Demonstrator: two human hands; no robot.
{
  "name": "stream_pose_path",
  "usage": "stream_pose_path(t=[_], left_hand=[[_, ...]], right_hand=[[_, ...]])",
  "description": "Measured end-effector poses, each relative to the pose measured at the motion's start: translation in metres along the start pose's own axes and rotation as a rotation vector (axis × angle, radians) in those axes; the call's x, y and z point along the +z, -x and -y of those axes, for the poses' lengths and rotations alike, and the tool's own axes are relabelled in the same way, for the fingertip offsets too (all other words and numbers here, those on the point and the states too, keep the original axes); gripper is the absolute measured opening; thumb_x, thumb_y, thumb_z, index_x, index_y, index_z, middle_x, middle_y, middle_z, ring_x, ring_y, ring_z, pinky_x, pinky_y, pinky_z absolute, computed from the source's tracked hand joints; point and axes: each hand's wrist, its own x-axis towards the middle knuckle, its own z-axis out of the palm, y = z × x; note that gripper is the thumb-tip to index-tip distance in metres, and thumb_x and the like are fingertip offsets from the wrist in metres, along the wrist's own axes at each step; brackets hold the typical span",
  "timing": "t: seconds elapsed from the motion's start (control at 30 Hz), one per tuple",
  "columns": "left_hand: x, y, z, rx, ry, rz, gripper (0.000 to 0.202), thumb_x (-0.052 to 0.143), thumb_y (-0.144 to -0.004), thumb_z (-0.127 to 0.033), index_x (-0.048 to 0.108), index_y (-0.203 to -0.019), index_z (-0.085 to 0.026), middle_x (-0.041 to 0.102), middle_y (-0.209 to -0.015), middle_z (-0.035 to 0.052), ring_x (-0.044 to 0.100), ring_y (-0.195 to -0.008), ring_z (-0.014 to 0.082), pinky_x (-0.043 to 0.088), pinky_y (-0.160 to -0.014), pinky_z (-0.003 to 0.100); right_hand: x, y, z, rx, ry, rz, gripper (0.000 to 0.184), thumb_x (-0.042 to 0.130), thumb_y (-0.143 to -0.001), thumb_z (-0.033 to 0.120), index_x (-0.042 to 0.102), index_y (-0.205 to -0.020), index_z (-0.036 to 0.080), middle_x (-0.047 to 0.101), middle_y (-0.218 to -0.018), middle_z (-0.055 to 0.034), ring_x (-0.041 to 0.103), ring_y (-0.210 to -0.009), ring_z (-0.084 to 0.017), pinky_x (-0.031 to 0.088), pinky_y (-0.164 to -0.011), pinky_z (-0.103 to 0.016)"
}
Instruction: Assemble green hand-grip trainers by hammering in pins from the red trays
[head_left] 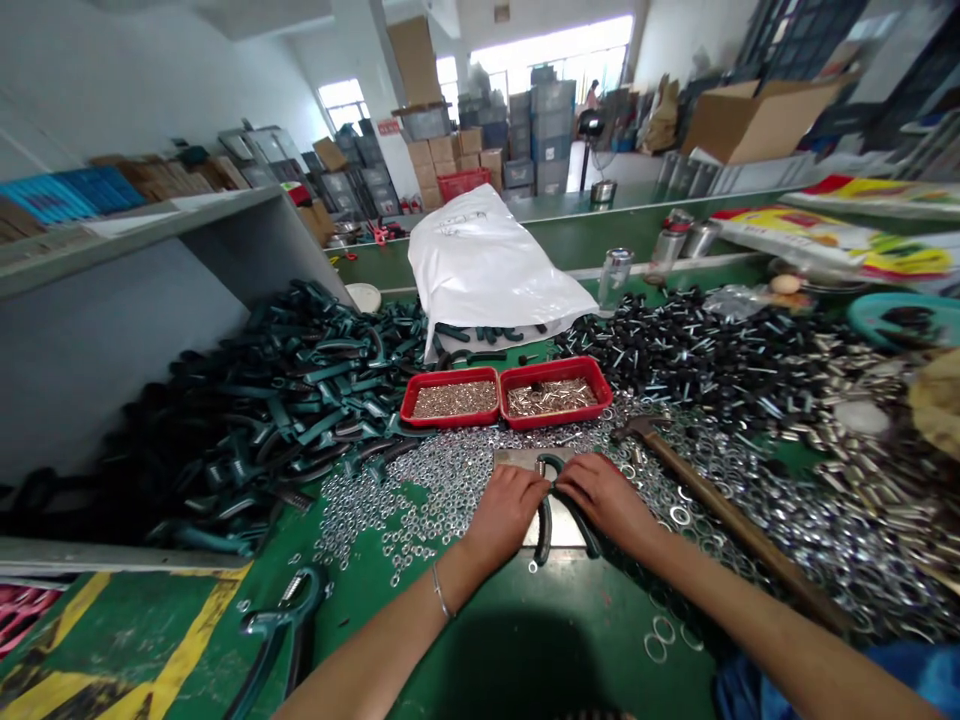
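A dark green hand grip (pixel 545 532) with two curved handles and a small coil spring lies over a metal plate (pixel 517 457) on the bench. My left hand (pixel 511 502) is closed at its left side, fingertips pinched near the upper part. From the other side, my right hand (pixel 606 492) pinches near the top of the right handle. The fingertips nearly meet, and any small part between them is hidden. Just beyond stand two red trays, the left tray (pixel 450 422) and the right tray (pixel 556 420), holding small metal pins.
Another hand grip (pixel 289 620) lies at lower left. Loose nuts (pixel 420 490) spread left of the plate. A hammer (pixel 720 505) rests among metal rings (pixel 681 515) at right. Piles of green handles (pixel 322 380) and black knobs with bolts (pixel 660 340) flank a white bag (pixel 487 260).
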Motion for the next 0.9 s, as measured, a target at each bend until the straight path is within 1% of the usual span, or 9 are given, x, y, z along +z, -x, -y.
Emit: stream_pose_path(t=[0.2,0.4,0.47,0.53,0.67,0.73,0.8,0.87,0.9], left_hand=[[-0.008,0.006,0.006,-0.281,0.349,-0.064,0.023,0.051,-0.097,-0.03,0.066,-0.113,-0.023,0.065,-0.109,0.0072,0.058,-0.105,0.0212,0.045,-0.097,0.041],[-0.056,-0.02,0.068,-0.337,0.231,-0.182,0.023,0.046,-0.098,-0.027,0.066,-0.106,-0.02,0.067,-0.109,0.0068,0.058,-0.108,0.02,0.044,-0.1,0.039],[-0.073,-0.034,0.095,-0.367,0.086,-0.125,0.026,0.044,-0.099,-0.028,0.067,-0.106,-0.019,0.067,-0.11,0.0067,0.059,-0.108,0.0196,0.044,-0.101,0.037],[-0.084,-0.049,0.12,-0.452,-0.105,0.024,0.029,0.042,-0.099,-0.029,0.068,-0.107,-0.017,0.067,-0.112,0.0088,0.06,-0.108,0.0205,0.044,-0.101,0.035],[-0.086,-0.07,0.161,-0.639,-0.296,0.257,0.026,0.048,-0.091,-0.016,0.071,-0.099,-0.006,0.069,-0.102,0.0206,0.065,-0.102,0.0276,0.049,-0.093,0.036],[-0.081,-0.074,0.174,-0.688,-0.299,0.299,0.024,0.051,-0.087,-0.011,0.072,-0.095,-0.003,0.071,-0.094,0.023,0.068,-0.096,0.0288,0.052,-0.087,0.034],[-0.076,-0.074,0.183,-0.704,-0.296,0.328,0.024,0.052,-0.085,-0.01,0.072,-0.097,-0.004,0.071,-0.096,0.0231,0.068,-0.096,0.0283,0.052,-0.086,0.032],[-0.072,-0.073,0.188,-0.691,-0.287,0.337,0.026,0.053,-0.085,-0.011,0.072,-0.101,-0.006,0.07,-0.105,0.0228,0.068,-0.1,0.0279,0.052,-0.088,0.032],[-0.071,-0.073,0.189,-0.683,-0.281,0.341,0.026,0.053,-0.085,-0.012,0.072,-0.102,-0.007,0.07,-0.107,0.0222,0.067,-0.101,0.0277,0.052,-0.089,0.032]], right_hand=[[0.007,-0.005,-0.001,-0.084,0.187,0.044,0.022,0.046,-0.099,0.026,0.067,-0.094,0.02,0.066,-0.094,-0.009,0.058,-0.091,-0.024,0.048,-0.083,-0.037],[0.002,-0.01,0.009,-0.192,0.374,0.106,0.026,0.044,-0.099,0.022,0.069,-0.092,0.02,0.066,-0.088,-0.0085,0.058,-0.087,-0.023,0.047,-0.081,-0.036],[0.003,-0.009,0.011,-0.236,0.416,0.15,0.026,0.043,-0.098,0.016,0.069,-0.093,0.02,0.066,-0.089,-0.0092,0.058,-0.087,-0.024,0.048,-0.081,-0.037],[0.006,-0.009,0.014,-0.268,0.433,0.194,0.026,0.043,-0.096,0.013,0.069,-0.096,0.018,0.067,-0.092,-0.0108,0.058,-0.088,-0.025,0.05,-0.081,-0.039],[0.001,-0.005,0.009,-0.218,0.282,0.199,0.026,0.044,-0.097,0.017,0.068,-0.108,0.021,0.068,-0.102,-0.011,0.061,-0.093,-0.026,0.052,-0.084,-0.042],[-0.015,0.006,-0.002,-0.124,0.194,0.149,0.029,0.043,-0.097,0.023,0.064,-0.117,0.025,0.066,-0.11,-0.0101,0.062,-0.099,-0.025,0.053,-0.086,-0.042],[-0.04,0.027,-0.02,0.007,0.262,0.063,0.03,0.043,-0.097,0.029,0.061,-0.121,0.025,0.064,-0.115,-0.0124,0.061,-0.105,-0.028,0.051,-0.089,-0.045],[-0.065,0.053,-0.04,0.151,0.498,-0.017,0.028,0.045,-0.094,0.038,0.063,-0.108,0.022,0.064,-0.103,-0.0162,0.06,-0.098,-0.032,0.049,-0.086,-0.05],[-0.076,0.066,-0.05,0.211,0.612,0.005,0.027,0.045,-0.092,0.042,0.062,-0.097,0.021,0.063,-0.092,-0.0159,0.06,-0.089,-0.034,0.049,-0.081,-0.051]])
